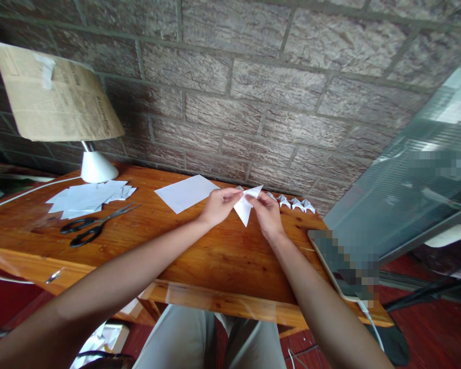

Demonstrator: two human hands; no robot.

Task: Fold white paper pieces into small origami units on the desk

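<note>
A folded piece of white paper (245, 212) is held up between both hands, over the middle of the wooden table. It has pointed corners, one toward the upper right and one downward. My left hand (219, 204) pinches its left side with thumb and fingertips. On the other side, my right hand (268, 212) grips it, the thumb pressed on its face. Just behind the hands, a row of several small folded paper pieces (296, 203) runs along the wall side, partly hidden by my right hand. A flat white sheet (186, 193) lies left of my left hand.
Black-handled scissors (96, 224) lie half open at the left, near a pile of white paper pieces (86, 197). A lamp (98, 166) with a newspaper shade stands behind them. A tablet (341, 264) with a cable rests at the right edge. A brick wall (238, 92) borders the table (223, 266).
</note>
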